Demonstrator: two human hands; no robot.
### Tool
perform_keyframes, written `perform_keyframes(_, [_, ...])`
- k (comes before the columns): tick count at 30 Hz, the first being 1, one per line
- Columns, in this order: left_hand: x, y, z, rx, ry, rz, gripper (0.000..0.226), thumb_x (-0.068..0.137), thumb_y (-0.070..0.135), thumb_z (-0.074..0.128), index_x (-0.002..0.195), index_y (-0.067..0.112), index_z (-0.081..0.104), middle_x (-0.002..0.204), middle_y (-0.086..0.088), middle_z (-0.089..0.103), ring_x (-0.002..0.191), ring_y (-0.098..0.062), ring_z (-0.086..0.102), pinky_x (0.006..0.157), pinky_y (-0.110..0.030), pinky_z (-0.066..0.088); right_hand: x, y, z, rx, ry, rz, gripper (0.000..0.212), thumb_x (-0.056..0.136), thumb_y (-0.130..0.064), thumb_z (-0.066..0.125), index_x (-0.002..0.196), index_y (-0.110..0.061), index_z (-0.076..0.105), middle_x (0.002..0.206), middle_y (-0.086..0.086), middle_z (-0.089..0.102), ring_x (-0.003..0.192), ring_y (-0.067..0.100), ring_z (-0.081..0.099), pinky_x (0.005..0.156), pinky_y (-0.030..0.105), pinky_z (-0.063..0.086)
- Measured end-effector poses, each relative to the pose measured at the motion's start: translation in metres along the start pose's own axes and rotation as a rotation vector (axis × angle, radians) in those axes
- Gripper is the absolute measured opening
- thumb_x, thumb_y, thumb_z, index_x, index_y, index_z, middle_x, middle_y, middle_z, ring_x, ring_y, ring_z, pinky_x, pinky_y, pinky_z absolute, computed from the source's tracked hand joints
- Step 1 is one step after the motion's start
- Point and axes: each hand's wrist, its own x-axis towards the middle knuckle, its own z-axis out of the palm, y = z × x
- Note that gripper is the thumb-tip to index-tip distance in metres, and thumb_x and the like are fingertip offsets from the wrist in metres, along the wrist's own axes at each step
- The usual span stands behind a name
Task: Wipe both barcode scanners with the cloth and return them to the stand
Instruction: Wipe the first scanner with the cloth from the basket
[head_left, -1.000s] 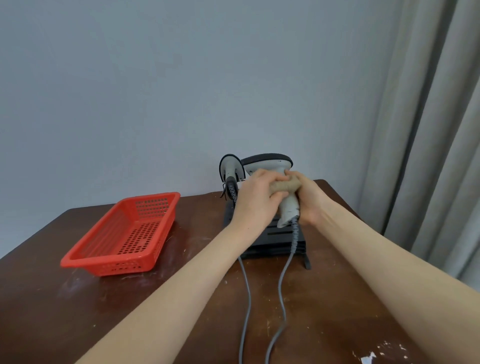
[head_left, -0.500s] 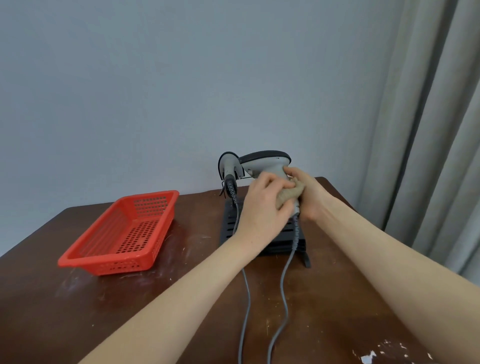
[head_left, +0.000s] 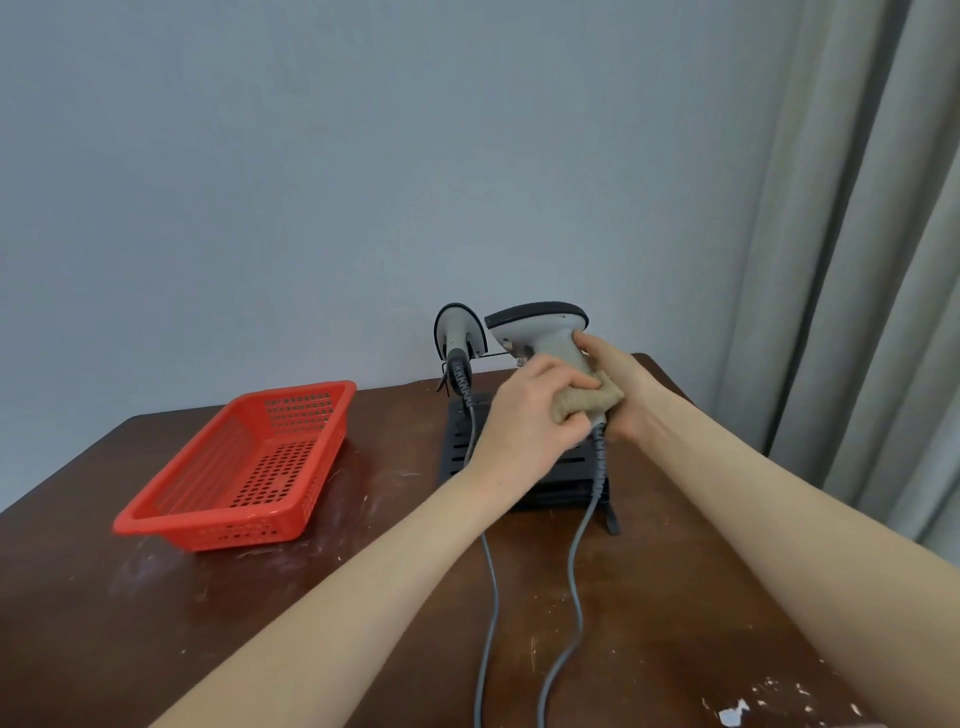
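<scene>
My right hand (head_left: 621, 387) grips the handle of a grey and white barcode scanner (head_left: 540, 332), held upright above the black stand (head_left: 519, 467). My left hand (head_left: 530, 415) presses a tan cloth (head_left: 584, 408) against the lower part of that handle. A second scanner (head_left: 460, 332) sits in the stand at the back left, head up. A grey cable (head_left: 569, 566) hangs from the held scanner and another cable (head_left: 488, 571) runs from the second one toward me.
A red perforated basket (head_left: 244, 467) stands on the brown table (head_left: 156, 623) to the left. A grey wall is behind, and a curtain (head_left: 857, 260) hangs at the right beyond the table edge. White paint flecks mark the near right corner.
My left hand has slid the cloth down the scanner's handle from just under the head to near the cable end. The right hand keeps its grip.
</scene>
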Motion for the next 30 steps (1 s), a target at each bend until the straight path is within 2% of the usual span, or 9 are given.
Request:
perform_keyframes(3, [0.012, -0.008, -0.006, 0.046, 0.017, 0.0, 0.028, 0.075, 0.004, 0.063, 0.102, 0.012, 0.069, 0.095, 0.005, 0.051, 0.087, -0.009, 0.051, 0.076, -0.011, 0.036, -0.004, 0.003, 0.005, 0.058, -0.06, -0.02, 0.044, 0.095, -0.046, 0.045, 0.08, -0.009, 0.063, 0.059, 0.004, 0.064, 0.054, 0.016, 0.064, 0.049, 0.024, 0.052])
perform_keyframes(6, [0.03, -0.014, -0.015, 0.054, 0.147, -0.105, 0.032, 0.079, 0.002, 0.059, 0.108, 0.014, 0.068, 0.101, 0.003, 0.053, 0.09, -0.005, 0.047, 0.077, 0.0, 0.033, -0.007, 0.003, 0.014, 0.136, -0.131, -0.063, 0.031, 0.097, -0.036, 0.046, 0.096, -0.011, 0.064, 0.078, 0.008, 0.071, 0.068, 0.02, 0.069, 0.06, 0.035, 0.059])
perform_keyframes(8, [0.031, -0.011, -0.016, 0.047, 0.18, -0.138, 0.033, 0.079, 0.002, 0.059, 0.108, 0.015, 0.068, 0.106, 0.0, 0.058, 0.092, -0.004, 0.047, 0.078, 0.002, 0.03, -0.008, 0.001, 0.017, 0.132, -0.131, -0.066, 0.031, 0.097, -0.035, 0.046, 0.094, -0.011, 0.064, 0.077, 0.008, 0.071, 0.066, 0.02, 0.069, 0.06, 0.033, 0.058])
perform_keyframes(13, [0.007, 0.003, -0.006, 0.003, 0.004, -0.062, 0.03, 0.073, 0.004, 0.064, 0.098, 0.016, 0.072, 0.092, 0.006, 0.055, 0.083, -0.007, 0.05, 0.073, -0.005, 0.036, -0.007, 0.0, 0.006, 0.014, -0.017, -0.015, 0.05, 0.095, -0.05, 0.044, 0.077, -0.009, 0.064, 0.061, 0.004, 0.065, 0.055, 0.016, 0.065, 0.056, 0.025, 0.051])
perform_keyframes(19, [0.03, -0.011, -0.015, 0.011, 0.146, -0.149, 0.034, 0.08, 0.0, 0.058, 0.109, 0.013, 0.068, 0.107, 0.0, 0.058, 0.095, -0.007, 0.052, 0.08, -0.003, 0.033, -0.009, 0.006, 0.016, 0.163, -0.103, -0.053, 0.032, 0.098, -0.036, 0.043, 0.095, -0.012, 0.064, 0.079, 0.008, 0.072, 0.068, 0.02, 0.07, 0.059, 0.034, 0.058])
perform_keyframes(21, [0.025, -0.009, -0.012, 0.0, 0.14, -0.134, 0.035, 0.08, -0.001, 0.058, 0.11, 0.013, 0.068, 0.109, -0.001, 0.059, 0.098, -0.008, 0.053, 0.084, -0.006, 0.034, -0.01, 0.004, 0.015, 0.157, -0.092, -0.047, 0.034, 0.097, -0.037, 0.043, 0.088, -0.011, 0.063, 0.071, 0.006, 0.07, 0.062, 0.019, 0.068, 0.056, 0.031, 0.056])
perform_keyframes(24, [0.009, -0.001, -0.007, -0.045, 0.026, -0.115, 0.029, 0.075, 0.001, 0.061, 0.098, 0.015, 0.071, 0.095, 0.008, 0.057, 0.084, -0.001, 0.051, 0.076, -0.002, 0.034, -0.011, 0.002, 0.01, 0.055, -0.017, 0.017, 0.047, 0.095, -0.049, 0.043, 0.076, -0.011, 0.062, 0.057, 0.004, 0.064, 0.051, 0.017, 0.064, 0.056, 0.027, 0.049])
perform_keyframes(27, [0.011, -0.001, -0.016, -0.043, -0.056, -0.174, 0.019, 0.076, 0.007, 0.063, 0.087, 0.019, 0.071, 0.088, 0.006, 0.06, 0.083, -0.006, 0.054, 0.076, -0.01, 0.04, -0.009, 0.005, 0.01, 0.105, -0.009, 0.035, 0.048, 0.097, -0.047, 0.038, 0.096, -0.007, 0.064, 0.073, 0.01, 0.068, 0.06, 0.021, 0.067, 0.056, 0.029, 0.055])
perform_keyframes(30, [0.017, -0.011, -0.029, -0.05, 0.062, -0.231, 0.016, 0.078, 0.01, 0.059, 0.087, 0.019, 0.069, 0.092, 0.003, 0.065, 0.088, -0.011, 0.057, 0.08, -0.026, 0.047, -0.007, 0.007, 0.01, 0.24, -0.021, 0.038, 0.044, 0.099, -0.039, 0.037, 0.111, -0.004, 0.061, 0.089, 0.014, 0.07, 0.073, 0.025, 0.067, 0.067, 0.038, 0.058])
